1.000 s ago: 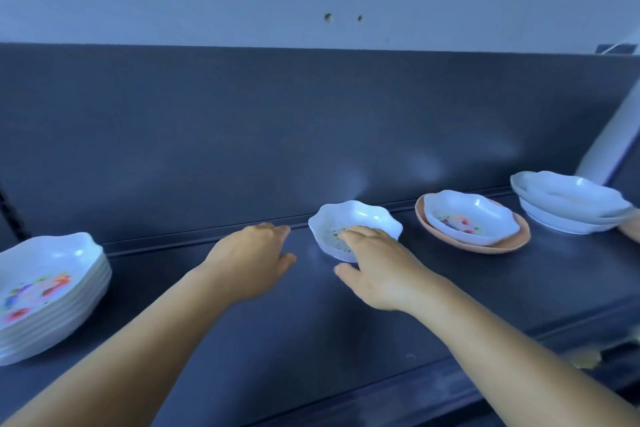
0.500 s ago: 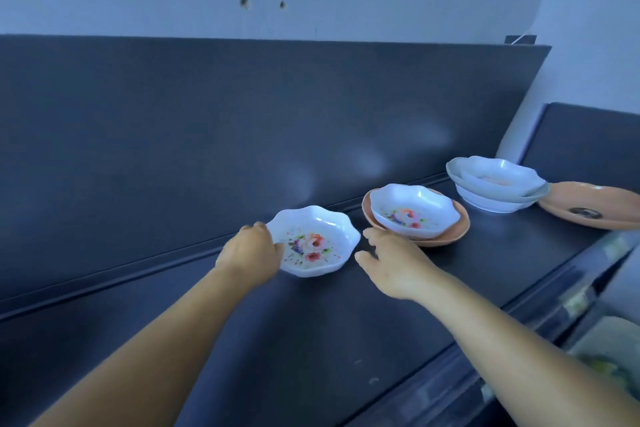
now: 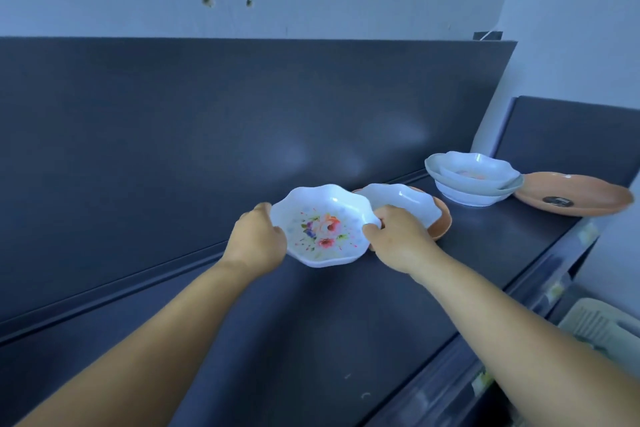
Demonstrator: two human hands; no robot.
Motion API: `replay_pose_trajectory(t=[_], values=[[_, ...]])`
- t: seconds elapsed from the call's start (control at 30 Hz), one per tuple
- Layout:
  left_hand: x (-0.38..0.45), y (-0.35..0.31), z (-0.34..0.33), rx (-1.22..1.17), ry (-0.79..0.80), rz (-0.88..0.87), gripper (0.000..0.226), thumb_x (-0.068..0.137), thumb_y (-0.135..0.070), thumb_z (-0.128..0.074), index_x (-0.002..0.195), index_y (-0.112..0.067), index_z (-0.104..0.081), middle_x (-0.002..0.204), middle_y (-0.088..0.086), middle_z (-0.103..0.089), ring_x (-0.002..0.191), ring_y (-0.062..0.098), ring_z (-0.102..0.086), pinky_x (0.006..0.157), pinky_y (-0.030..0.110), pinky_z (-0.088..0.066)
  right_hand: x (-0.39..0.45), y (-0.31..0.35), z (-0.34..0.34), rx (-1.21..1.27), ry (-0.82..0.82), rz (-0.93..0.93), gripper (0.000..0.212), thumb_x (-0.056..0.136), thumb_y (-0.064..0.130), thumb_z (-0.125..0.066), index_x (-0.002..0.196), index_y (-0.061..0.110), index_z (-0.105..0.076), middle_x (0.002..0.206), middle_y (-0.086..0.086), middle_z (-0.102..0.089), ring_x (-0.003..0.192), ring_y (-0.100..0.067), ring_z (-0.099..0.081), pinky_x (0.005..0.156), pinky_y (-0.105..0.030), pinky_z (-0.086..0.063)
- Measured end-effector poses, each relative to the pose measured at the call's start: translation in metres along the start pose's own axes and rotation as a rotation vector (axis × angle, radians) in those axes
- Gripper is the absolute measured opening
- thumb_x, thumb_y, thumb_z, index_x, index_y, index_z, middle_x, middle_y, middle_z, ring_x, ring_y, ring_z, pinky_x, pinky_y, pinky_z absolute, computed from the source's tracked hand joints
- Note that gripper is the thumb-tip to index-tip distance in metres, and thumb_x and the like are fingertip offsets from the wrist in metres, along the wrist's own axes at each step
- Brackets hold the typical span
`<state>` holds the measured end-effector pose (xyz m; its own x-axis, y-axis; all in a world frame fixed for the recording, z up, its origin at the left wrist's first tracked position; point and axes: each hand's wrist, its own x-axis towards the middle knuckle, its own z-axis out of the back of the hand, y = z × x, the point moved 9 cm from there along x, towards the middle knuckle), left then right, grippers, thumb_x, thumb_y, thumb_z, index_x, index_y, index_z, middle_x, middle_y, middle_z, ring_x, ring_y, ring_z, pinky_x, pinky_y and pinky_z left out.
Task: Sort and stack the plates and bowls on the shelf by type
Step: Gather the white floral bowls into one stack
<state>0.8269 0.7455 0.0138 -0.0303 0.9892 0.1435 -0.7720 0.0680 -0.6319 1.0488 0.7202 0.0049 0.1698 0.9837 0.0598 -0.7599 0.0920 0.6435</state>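
Note:
A white scalloped bowl with a flower print (image 3: 323, 227) is tilted toward me above the dark shelf (image 3: 311, 340). My left hand (image 3: 258, 241) grips its left rim and my right hand (image 3: 398, 239) grips its right rim. Just behind it a second white scalloped bowl (image 3: 407, 203) rests in an orange plate (image 3: 443, 222). Farther right, a scalloped bowl (image 3: 481, 168) sits on stacked pale plates (image 3: 474, 189). A larger orange plate (image 3: 575, 198) lies at the far right.
The shelf's dark back panel (image 3: 242, 121) rises close behind the dishes. Its front edge (image 3: 519, 295) runs diagonally at the right, with a pale slatted rack (image 3: 602, 326) below it. A second dark panel (image 3: 571, 135) stands at the far right.
Both hands have closed on the flowered bowl's rims and lifted it, tilted, off the shelf. The view has swung right, so the stack of bowls at the left is out of frame.

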Motion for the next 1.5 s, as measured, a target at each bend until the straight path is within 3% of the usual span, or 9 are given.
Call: replay_pose_trajectory(t=[0.13,0.27,0.4,0.7,0.93,1.13,1.23,1.27,1.5], values=[[0.014,-0.029,-0.024,-0.075,0.021,-0.006,0.021,0.088,-0.006,-0.040,0.104,0.000,-0.052,0.093,0.016,-0.062,0.068,0.027,-0.052,0.051,0.026,-0.039,0.011,-0.017,0.041,-0.056,-0.091,0.014,0.026,0.093,0.021,-0.046,0.069,0.012,-0.047,0.080,-0.005,-0.055,0.082,-0.026,-0.048,0.067,-0.030,-0.040],[0.033,-0.057,-0.052,-0.161,0.025,0.034,0.024,0.089,-0.010,-0.041,0.109,-0.003,-0.054,0.096,0.016,-0.068,0.077,0.031,-0.063,0.060,0.031,-0.046,0.033,-0.042,0.074,-0.008,-0.116,0.026,0.020,0.091,0.016,-0.044,0.074,0.009,-0.050,0.068,-0.002,-0.047,0.067,-0.023,-0.042,0.056,-0.032,-0.031],[0.055,-0.080,-0.082,-0.117,0.032,0.047,0.024,0.087,-0.009,-0.042,0.103,0.001,-0.057,0.090,0.020,-0.067,0.067,0.024,-0.050,0.058,0.030,-0.041,0.060,-0.071,0.087,-0.030,-0.072,0.017,0.029,0.091,0.016,-0.043,0.065,0.016,-0.030,0.061,0.001,-0.030,0.057,-0.018,-0.026,0.052,-0.032,-0.021],[0.081,-0.097,-0.107,0.051,-0.010,0.086,0.011,0.084,-0.001,-0.040,0.077,-0.003,-0.048,0.070,0.006,-0.047,0.059,0.020,-0.037,0.049,0.026,-0.029,0.103,-0.107,0.077,-0.074,0.062,-0.013,0.033,0.092,0.019,-0.043,0.063,0.016,-0.028,0.060,0.000,-0.031,0.054,-0.018,-0.026,0.050,-0.030,-0.022],[0.084,-0.097,-0.123,0.169,0.005,0.085,0.023,0.085,-0.003,-0.041,0.065,-0.013,-0.036,0.092,0.017,-0.050,0.057,0.017,-0.037,0.047,0.027,-0.028,0.112,-0.117,0.075,-0.182,0.103,0.041,0.036,0.092,0.022,-0.044,0.061,0.015,-0.027,0.060,0.001,-0.032,0.055,-0.018,-0.029,0.049,-0.030,-0.024],[0.078,-0.133,-0.127,0.385,-0.005,-0.030,0.016,0.093,-0.015,-0.044,0.103,-0.006,-0.053,0.120,0.012,-0.046,0.113,0.029,-0.041,0.080,0.034,-0.042,0.113,-0.121,0.095,-0.202,0.049,0.086,0.036,0.092,0.026,-0.045,0.061,0.023,-0.027,0.068,0.003,-0.032,0.061,-0.019,-0.033,0.048,-0.029,-0.024],[0.079,-0.165,-0.138,0.398,0.019,-0.161,0.029,0.095,-0.020,-0.045,0.120,-0.009,-0.054,0.123,0.008,-0.050,0.119,0.026,-0.039,0.083,0.032,-0.043,0.115,-0.128,0.123,-0.193,-0.041,0.079,0.014,0.095,0.028,-0.046,0.096,0.024,-0.059,0.108,-0.004,-0.050,0.097,-0.027,-0.051,0.071,-0.033,-0.045],[0.080,-0.177,-0.142,0.389,0.028,-0.202,0.028,0.095,-0.020,-0.045,0.118,-0.009,-0.056,0.122,0.007,-0.052,0.118,0.025,-0.041,0.082,0.033,-0.044,0.117,-0.133,0.134,-0.207,-0.078,0.060,0.025,0.096,0.028,-0.045,0.113,0.016,-0.059,0.122,-0.007,-0.049,0.107,-0.029,-0.053,0.081,-0.035,-0.046],[0.087,-0.249,-0.185,0.322,0.114,-0.374,0.014,0.092,-0.020,-0.042,0.085,-0.008,-0.045,0.097,0.007,-0.059,0.101,0.028,-0.051,0.071,0.035,-0.044,0.139,-0.187,0.190,-0.350,-0.182,-0.142,0.045,0.097,0.024,-0.044,0.138,0.006,-0.043,0.141,-0.018,-0.041,0.128,-0.036,-0.040,0.099,-0.036,-0.038]])
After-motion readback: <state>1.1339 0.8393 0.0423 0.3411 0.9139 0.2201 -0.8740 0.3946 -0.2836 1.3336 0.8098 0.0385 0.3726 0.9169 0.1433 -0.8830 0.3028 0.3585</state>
